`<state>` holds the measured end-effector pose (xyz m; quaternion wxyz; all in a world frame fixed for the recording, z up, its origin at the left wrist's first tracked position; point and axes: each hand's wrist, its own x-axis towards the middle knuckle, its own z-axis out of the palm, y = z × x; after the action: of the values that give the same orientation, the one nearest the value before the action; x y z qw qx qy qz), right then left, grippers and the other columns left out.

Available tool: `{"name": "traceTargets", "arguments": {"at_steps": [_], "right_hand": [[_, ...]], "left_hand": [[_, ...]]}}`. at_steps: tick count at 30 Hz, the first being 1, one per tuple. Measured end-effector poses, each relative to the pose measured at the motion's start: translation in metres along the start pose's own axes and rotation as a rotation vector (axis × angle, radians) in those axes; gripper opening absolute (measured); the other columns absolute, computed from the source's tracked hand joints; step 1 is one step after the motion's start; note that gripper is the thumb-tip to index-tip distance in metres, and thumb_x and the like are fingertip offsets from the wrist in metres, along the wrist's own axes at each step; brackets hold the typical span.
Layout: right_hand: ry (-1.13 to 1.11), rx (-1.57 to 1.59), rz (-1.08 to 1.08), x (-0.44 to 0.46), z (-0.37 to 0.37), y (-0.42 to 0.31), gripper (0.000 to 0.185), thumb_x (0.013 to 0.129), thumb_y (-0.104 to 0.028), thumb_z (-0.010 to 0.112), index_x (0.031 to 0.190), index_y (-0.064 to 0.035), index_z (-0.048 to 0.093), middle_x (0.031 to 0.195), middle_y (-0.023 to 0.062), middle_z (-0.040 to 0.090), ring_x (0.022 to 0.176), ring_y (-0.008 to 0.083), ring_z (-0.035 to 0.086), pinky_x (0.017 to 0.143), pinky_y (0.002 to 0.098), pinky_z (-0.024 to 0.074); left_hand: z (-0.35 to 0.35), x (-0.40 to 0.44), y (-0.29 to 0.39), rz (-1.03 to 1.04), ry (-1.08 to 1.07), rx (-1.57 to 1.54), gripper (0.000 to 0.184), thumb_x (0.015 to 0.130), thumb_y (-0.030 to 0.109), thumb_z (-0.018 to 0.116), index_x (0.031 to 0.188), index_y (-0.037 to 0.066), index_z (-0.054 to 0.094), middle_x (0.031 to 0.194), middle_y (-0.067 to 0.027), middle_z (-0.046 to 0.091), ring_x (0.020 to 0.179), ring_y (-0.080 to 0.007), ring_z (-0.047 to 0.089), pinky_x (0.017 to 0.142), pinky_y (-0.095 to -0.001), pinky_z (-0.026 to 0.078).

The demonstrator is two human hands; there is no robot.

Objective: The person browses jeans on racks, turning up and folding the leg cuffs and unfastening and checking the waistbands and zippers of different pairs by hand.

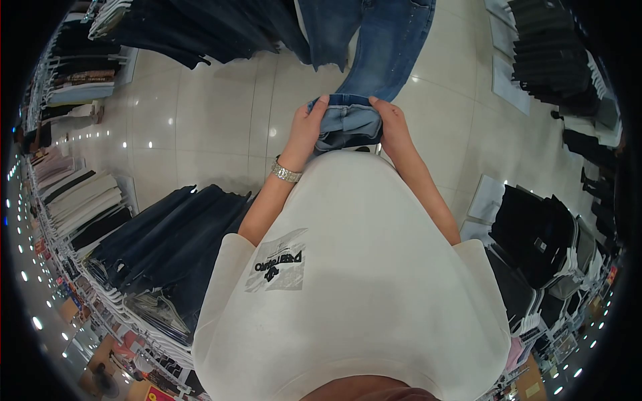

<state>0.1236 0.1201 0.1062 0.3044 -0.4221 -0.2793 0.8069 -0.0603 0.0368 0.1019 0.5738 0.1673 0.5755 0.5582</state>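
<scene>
A pair of blue jeans (353,120) is stretched between my two hands in front of my body, with its lighter inner side showing. My left hand (310,127) grips one end of the top edge, thumb on top, and my right hand (393,123) pinches the other end in the same way. The lower part of the jeans is hidden behind my white shirt. Just beyond my hands, a faded blue denim leg (384,57) hangs down; whether it touches the held jeans I cannot tell. A metal watch (286,170) circles my left wrist.
Dark jeans (207,27) hang in a row ahead. More jeans (167,240) hang on a rack to my left, beside pale trousers (83,197). Black garments (535,227) hang at right, and more dark clothes (552,50) farther off. Glossy tiles (200,120) cover the floor.
</scene>
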Motion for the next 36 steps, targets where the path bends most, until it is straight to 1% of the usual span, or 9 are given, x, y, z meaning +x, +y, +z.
{"name": "traceTargets", "arguments": {"at_steps": [5, 6, 9, 12, 20, 23, 27, 30, 36], "right_hand": [[0.007, 0.068, 0.06, -0.001, 0.007, -0.007, 0.025, 0.095, -0.025, 0.061, 0.091, -0.0009, 0.07, 0.087, 0.0063, 0.07, 0.08, 0.0148, 0.065, 0.077, 0.0278, 0.0503], [0.013, 0.081, 0.069, -0.001, 0.007, -0.007, 0.026, 0.095, -0.025, 0.061, 0.093, -0.0005, 0.069, 0.089, 0.0076, 0.07, 0.081, 0.016, 0.065, 0.077, 0.0288, 0.0508], [0.014, 0.157, 0.138, 0.006, 0.002, -0.006, 0.035, 0.095, -0.029, 0.058, 0.107, 0.004, 0.063, 0.105, 0.0161, 0.068, 0.096, 0.025, 0.067, 0.087, 0.0372, 0.0523], [-0.001, 0.224, 0.158, 0.008, 0.0, -0.006, 0.04, 0.095, -0.032, 0.057, 0.111, 0.004, 0.061, 0.109, 0.0179, 0.067, 0.102, 0.0275, 0.065, 0.092, 0.0395, 0.0507], [0.012, 0.249, 0.201, 0.009, -0.001, -0.011, 0.043, 0.094, -0.035, 0.057, 0.113, 0.0035, 0.061, 0.112, 0.0178, 0.067, 0.105, 0.027, 0.064, 0.093, 0.04, 0.0497], [-0.007, 0.241, 0.201, 0.01, -0.003, -0.011, 0.043, 0.095, -0.035, 0.056, 0.114, 0.0035, 0.061, 0.111, 0.0176, 0.067, 0.104, 0.027, 0.065, 0.093, 0.0394, 0.0504], [-0.04, 0.186, 0.184, 0.012, -0.005, -0.012, 0.042, 0.097, -0.034, 0.054, 0.112, 0.0041, 0.062, 0.11, 0.0167, 0.068, 0.101, 0.026, 0.066, 0.091, 0.0381, 0.0516], [-0.102, 0.127, 0.202, 0.006, -0.002, -0.019, 0.032, 0.096, -0.029, 0.06, 0.106, 0.0013, 0.065, 0.102, 0.0116, 0.069, 0.091, 0.02, 0.067, 0.082, 0.0336, 0.0537], [-0.276, 0.004, 0.191, -0.004, 0.001, -0.022, 0.027, 0.097, -0.027, 0.06, 0.102, -0.0016, 0.07, 0.095, 0.0044, 0.071, 0.084, 0.0112, 0.066, 0.077, 0.0257, 0.0518]], "left_hand": [[0.006, -0.002, 0.013, -0.08, 0.046, -0.346, 0.03, 0.099, 0.033, 0.059, 0.095, 0.004, 0.065, 0.09, -0.0047, 0.069, 0.08, -0.0131, 0.065, 0.074, -0.0272, 0.051], [0.006, -0.001, 0.013, -0.09, 0.044, -0.361, 0.029, 0.099, 0.033, 0.059, 0.096, 0.004, 0.064, 0.092, -0.0053, 0.069, 0.082, -0.0135, 0.065, 0.075, -0.0279, 0.051], [0.005, 0.002, 0.013, -0.114, 0.03, -0.394, 0.028, 0.099, 0.032, 0.059, 0.098, 0.004, 0.063, 0.095, -0.0064, 0.068, 0.085, -0.0142, 0.065, 0.077, -0.0293, 0.052], [0.005, 0.004, 0.013, -0.127, 0.004, -0.408, 0.028, 0.098, 0.032, 0.06, 0.099, 0.004, 0.063, 0.097, -0.0062, 0.068, 0.086, -0.0141, 0.065, 0.078, -0.0296, 0.052], [0.009, 0.008, 0.014, -0.116, 0.001, -0.422, 0.03, 0.098, 0.033, 0.061, 0.104, 0.003, 0.062, 0.099, -0.0063, 0.068, 0.088, -0.0145, 0.065, 0.079, -0.0298, 0.052], [0.012, 0.005, 0.02, -0.075, -0.013, -0.331, 0.033, 0.098, 0.035, 0.061, 0.105, 0.002, 0.063, 0.101, -0.0073, 0.068, 0.089, -0.0143, 0.065, 0.079, -0.0295, 0.052], [0.01, 0.006, 0.019, -0.08, -0.048, -0.204, 0.035, 0.098, 0.037, 0.061, 0.102, 0.002, 0.064, 0.098, -0.0069, 0.069, 0.086, -0.0134, 0.064, 0.078, -0.0283, 0.052], [0.011, 0.005, 0.019, -0.065, -0.047, -0.178, 0.036, 0.098, 0.037, 0.06, 0.1, 0.002, 0.065, 0.095, -0.0059, 0.069, 0.084, -0.0126, 0.064, 0.076, -0.0272, 0.052], [0.012, 0.007, 0.013, -0.05, -0.012, -0.183, 0.036, 0.099, 0.038, 0.06, 0.099, 0.002, 0.065, 0.094, -0.0052, 0.069, 0.082, -0.0122, 0.064, 0.075, -0.0263, 0.051]]}}
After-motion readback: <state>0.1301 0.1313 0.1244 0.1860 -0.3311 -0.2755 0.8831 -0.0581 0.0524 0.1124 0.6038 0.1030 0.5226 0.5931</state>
